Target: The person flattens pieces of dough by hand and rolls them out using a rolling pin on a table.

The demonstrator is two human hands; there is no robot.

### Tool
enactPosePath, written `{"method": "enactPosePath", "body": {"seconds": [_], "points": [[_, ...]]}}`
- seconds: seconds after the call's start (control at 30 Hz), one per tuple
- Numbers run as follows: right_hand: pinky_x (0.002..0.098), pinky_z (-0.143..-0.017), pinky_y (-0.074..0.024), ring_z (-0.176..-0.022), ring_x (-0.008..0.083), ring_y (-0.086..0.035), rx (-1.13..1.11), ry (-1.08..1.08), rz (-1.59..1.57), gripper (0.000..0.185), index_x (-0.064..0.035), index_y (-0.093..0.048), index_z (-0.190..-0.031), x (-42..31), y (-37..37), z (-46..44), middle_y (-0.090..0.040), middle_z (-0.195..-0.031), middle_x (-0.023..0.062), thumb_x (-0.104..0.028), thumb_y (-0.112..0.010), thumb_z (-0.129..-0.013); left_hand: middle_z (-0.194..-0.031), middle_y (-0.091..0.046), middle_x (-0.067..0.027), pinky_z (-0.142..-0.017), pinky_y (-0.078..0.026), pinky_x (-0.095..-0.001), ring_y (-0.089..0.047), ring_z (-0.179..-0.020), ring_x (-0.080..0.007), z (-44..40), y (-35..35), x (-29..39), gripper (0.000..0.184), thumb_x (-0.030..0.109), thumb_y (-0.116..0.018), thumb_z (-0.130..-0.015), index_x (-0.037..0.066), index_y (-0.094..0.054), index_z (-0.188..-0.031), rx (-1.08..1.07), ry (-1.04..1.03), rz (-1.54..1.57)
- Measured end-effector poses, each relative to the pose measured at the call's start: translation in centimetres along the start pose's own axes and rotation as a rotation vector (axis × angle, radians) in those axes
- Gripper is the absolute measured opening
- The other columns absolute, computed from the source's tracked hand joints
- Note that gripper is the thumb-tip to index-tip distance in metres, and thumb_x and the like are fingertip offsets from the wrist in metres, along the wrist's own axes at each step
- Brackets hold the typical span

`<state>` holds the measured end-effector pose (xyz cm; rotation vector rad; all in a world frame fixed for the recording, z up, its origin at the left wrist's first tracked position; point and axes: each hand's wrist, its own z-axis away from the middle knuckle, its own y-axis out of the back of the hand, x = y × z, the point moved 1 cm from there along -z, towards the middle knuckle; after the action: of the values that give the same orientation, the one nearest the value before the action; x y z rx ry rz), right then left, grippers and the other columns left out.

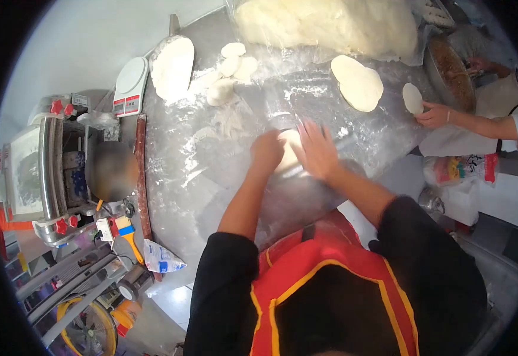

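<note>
A pale dough round [289, 148] lies on the floured metal table [223, 172], between my two hands. My left hand [267, 152] has its fingers curled at the dough's left edge; what they close on is hidden. On the right side of the dough, my right hand [318, 149] rests with its fingers stretched out. A blurred rod-like shape shows beneath and beside the hands. Flat dough rounds [361, 86] overlap farther right, and several small dough pieces [230, 66] lie at the upper left.
A large dough mass [330, 24] under plastic fills the far side. Flour heaps on a scoop [173, 65] near a white scale [131, 83]. At right, a co-worker's hand [434, 115] holds a dough round beside a bowl of filling [451, 77]. A dough machine [48, 172] stands left.
</note>
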<state>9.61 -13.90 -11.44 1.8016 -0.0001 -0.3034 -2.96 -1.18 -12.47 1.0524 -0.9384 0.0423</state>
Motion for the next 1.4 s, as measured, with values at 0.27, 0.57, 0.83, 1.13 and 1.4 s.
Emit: {"method": "enactPosePath", "body": {"seconds": [0.27,0.57,0.83,1.13,1.4], "points": [[0.0536,-0.113,-0.0250,-0.136,0.0326,-0.039,-0.062,-0.071,0.052,0.057,0.0056,-0.045,-0.137,-0.4,-1.1,-5.7,-0.043,-0.145,0.0215,-0.035,-0.048,-0.097,-0.100,-0.069,-0.0199,-0.085,-0.049,-0.0490,-0.064,-0.099,-0.0410,1.2,2.9,0.8,0.035,0.033,-0.061,-0.087,0.004,-0.067,-0.105,-0.259,0.056,-0.058],[0.0500,-0.112,-0.0302,-0.133,0.0331,-0.043,-0.183,0.046,-0.071,0.059,0.0065,-0.049,-0.131,-0.3,2.5,6.1,-0.049,-0.138,0.0230,-0.035,-0.060,-0.091,-0.097,-0.068,-0.0223,-0.083,-0.049,-0.0497,-0.064,-0.094,-0.0409,3.4,1.3,-2.7,0.033,0.037,-0.059,-0.089,0.006,-0.069,-0.099,-0.085,0.153,-0.105],[0.0455,-0.115,-0.0258,-0.136,0.0324,-0.039,-0.055,-0.009,-0.019,0.059,0.0072,-0.047,-0.135,-1.4,-1.5,-8.5,-0.048,-0.141,0.0229,-0.040,-0.042,-0.100,-0.098,-0.070,-0.0168,-0.079,-0.051,-0.0479,-0.066,-0.094,-0.0371,0.7,2.7,1.4,0.033,0.039,-0.063,-0.087,0.010,-0.069,-0.100,-0.214,0.044,-0.228],[0.0483,-0.112,-0.0312,-0.135,0.0337,-0.041,-0.077,0.058,-0.008,0.054,0.0061,-0.052,-0.130,-1.3,-0.1,0.1,-0.050,-0.139,0.0234,-0.032,-0.057,-0.093,-0.102,-0.067,-0.0234,-0.085,-0.048,-0.0516,-0.064,-0.099,-0.0386,3.9,2.3,-2.9,0.032,0.030,-0.055,-0.091,0.003,-0.063,-0.107,-0.170,0.077,-0.051],[0.0464,-0.113,-0.0297,-0.133,0.0353,-0.043,-0.151,0.033,-0.037,0.055,0.0059,-0.049,-0.133,-2.0,0.6,-0.7,-0.049,-0.140,0.0229,-0.034,-0.052,-0.095,-0.098,-0.070,-0.0171,-0.084,-0.049,-0.0484,-0.066,-0.096,-0.0361,1.3,5.2,0.9,0.032,0.035,-0.056,-0.090,0.009,-0.067,-0.107,-0.261,0.121,-0.234]]}}
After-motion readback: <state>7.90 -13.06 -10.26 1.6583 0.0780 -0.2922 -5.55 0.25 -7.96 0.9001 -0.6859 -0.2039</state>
